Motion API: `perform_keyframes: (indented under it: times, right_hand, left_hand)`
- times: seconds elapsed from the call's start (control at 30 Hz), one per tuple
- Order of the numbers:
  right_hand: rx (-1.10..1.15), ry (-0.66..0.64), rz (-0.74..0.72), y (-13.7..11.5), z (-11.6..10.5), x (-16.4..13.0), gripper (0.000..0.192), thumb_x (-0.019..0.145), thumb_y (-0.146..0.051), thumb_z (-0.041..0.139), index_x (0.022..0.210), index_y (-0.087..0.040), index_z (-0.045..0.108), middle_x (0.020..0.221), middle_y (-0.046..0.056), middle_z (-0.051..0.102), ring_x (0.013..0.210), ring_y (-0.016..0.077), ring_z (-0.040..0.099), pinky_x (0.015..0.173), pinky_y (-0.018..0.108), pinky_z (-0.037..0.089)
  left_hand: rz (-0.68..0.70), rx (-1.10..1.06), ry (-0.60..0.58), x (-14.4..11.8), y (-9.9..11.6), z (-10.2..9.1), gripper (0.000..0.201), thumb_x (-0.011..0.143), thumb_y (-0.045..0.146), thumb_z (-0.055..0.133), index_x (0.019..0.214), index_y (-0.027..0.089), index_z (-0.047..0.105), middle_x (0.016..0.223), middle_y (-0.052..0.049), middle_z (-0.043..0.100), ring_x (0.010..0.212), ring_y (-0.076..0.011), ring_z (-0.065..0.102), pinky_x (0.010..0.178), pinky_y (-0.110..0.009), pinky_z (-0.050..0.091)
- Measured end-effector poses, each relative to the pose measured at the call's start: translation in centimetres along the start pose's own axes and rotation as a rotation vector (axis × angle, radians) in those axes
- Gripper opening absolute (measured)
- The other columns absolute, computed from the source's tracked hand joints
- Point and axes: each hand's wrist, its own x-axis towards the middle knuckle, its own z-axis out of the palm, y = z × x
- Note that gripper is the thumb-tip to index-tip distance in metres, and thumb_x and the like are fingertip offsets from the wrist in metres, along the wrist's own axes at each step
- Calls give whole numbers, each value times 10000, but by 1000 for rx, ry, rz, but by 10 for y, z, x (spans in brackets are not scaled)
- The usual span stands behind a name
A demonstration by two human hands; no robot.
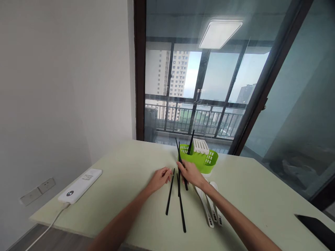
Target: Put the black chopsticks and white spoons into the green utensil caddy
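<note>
My right hand (190,171) is closed around black chopsticks (180,153), which point up and slightly left in front of a green cutlery holder (197,161). Left of it, my left hand (161,177) has its fingers curled in, with no object visible in them. Its fingertips are close to the upper end of a loose black chopstick (170,195) on the table; whether they touch cannot be seen. Another black chopstick (182,214) lies below my right hand. More black chopsticks (191,141) stand in the holder's left compartment. White spoons (206,209) lie beneath my right forearm.
A white slotted piece (201,146) sits at the holder's middle. On the pale table (117,167), a white power bank (80,185) with a cable lies at the left. A dark flat object (316,228) rests at the right edge. Behind the table is a glass door (167,21).
</note>
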Motion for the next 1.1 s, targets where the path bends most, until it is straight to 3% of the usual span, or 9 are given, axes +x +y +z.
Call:
perform_keyframes:
  times: [0.17,0.37,0.5,0.7,0.87,1.1]
  right_hand:
    - [38,202,-97,-5,-7,12,443,1061,-463,333,790,-220,586,695,10,695,644,162,680,677,233,460]
    - [16,369,-136,-3,7,24,412,1041,-433,411,750,-206,596,870,69,664,819,188,656,786,250,450]
    - [14,387,-166,-3,15,34,395,1051,-405,409,797,-195,627,829,52,662,788,177,651,768,235,434]
    - [8,360,-192,-5,25,49,392,1046,-412,441,770,-195,614,726,23,673,691,158,635,668,228,383]
    - [-16,351,-204,-3,32,52,342,1011,-395,513,738,-208,601,722,30,678,671,166,618,615,249,336]
    - [2,397,-209,-3,5,53,346,1033,-426,443,801,-222,598,780,53,711,723,197,656,615,260,346]
  left_hand:
    - [-47,-214,-134,2,-1,2,609,957,695,402,969,154,681,851,-92,745,635,-160,681,529,-257,469]
    - [-26,-213,-116,0,4,2,668,971,695,353,1087,139,704,1082,-152,752,679,-174,710,529,-268,501]
    - [11,-82,-58,-3,6,0,596,988,641,365,1105,163,702,1059,-117,764,655,-166,708,516,-251,484]
    - [63,149,28,1,4,-11,427,956,541,497,962,198,751,769,-28,744,693,-180,678,657,-260,495]
    - [75,400,83,5,0,-22,394,957,492,512,884,236,802,811,-2,762,733,-171,625,697,-249,435]
    - [99,478,109,7,-10,-25,385,956,515,534,930,265,826,794,-1,767,740,-182,620,724,-259,413]
